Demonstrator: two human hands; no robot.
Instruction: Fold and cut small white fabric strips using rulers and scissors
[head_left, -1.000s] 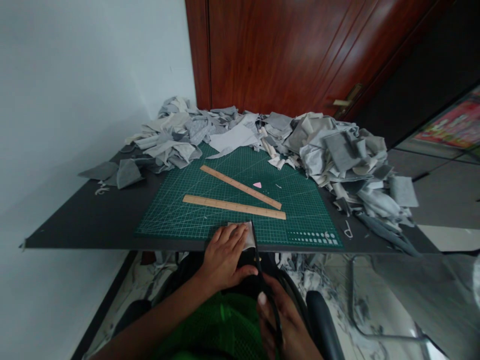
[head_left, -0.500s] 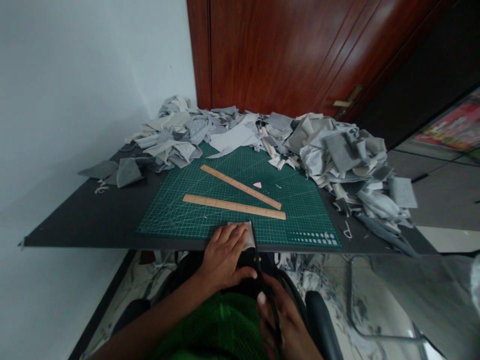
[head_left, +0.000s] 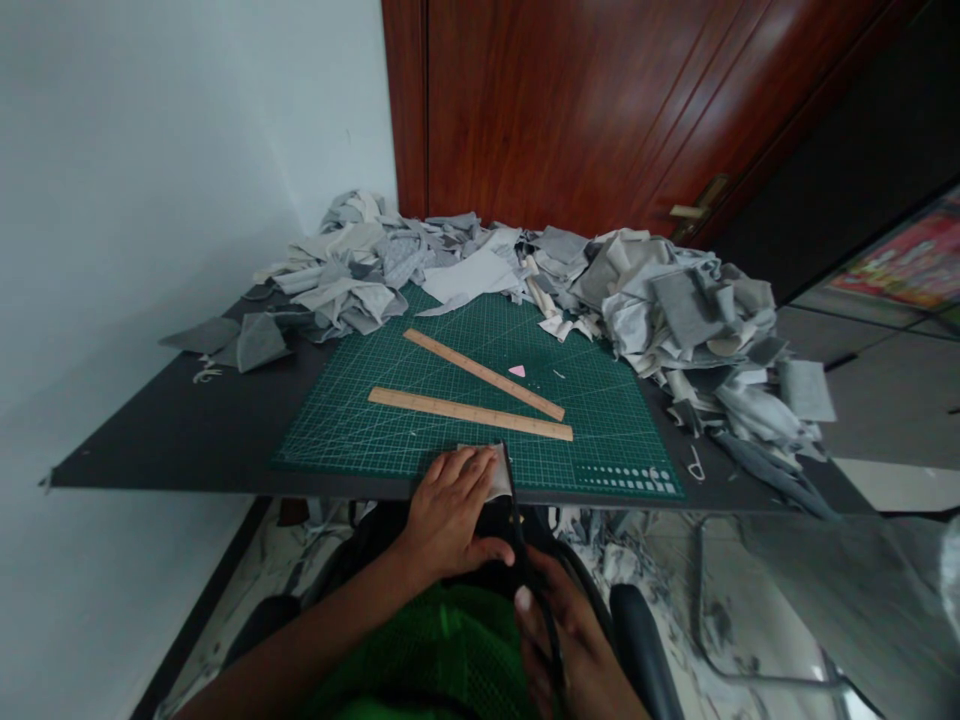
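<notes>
A small pale grey piece of fabric (head_left: 501, 476) lies at the near edge of the green cutting mat (head_left: 337, 430). My left hand (head_left: 450, 505) rests flat over it, fingers stretched forward and thumb apart, pressing the cloth down. Black scissors (head_left: 517, 530) are gripped in my right hand (head_left: 562, 630), below the table edge. Their blades look closed together and point away from me along the fabric's right side. Part of the cloth is hidden under my left fingers.
Two wooden rulers (head_left: 469, 413) and a pink triangular chalk piece (head_left: 517, 371) lie on the mat. Heaps of grey and white fabric scraps (head_left: 675, 300) line the table's (head_left: 187, 430) back and right. A wall (head_left: 187, 150) stands left, a wooden door (head_left: 562, 110) behind.
The view has shifted very slightly. Both hands, the scissors and the fabric keep practically the same positions.
</notes>
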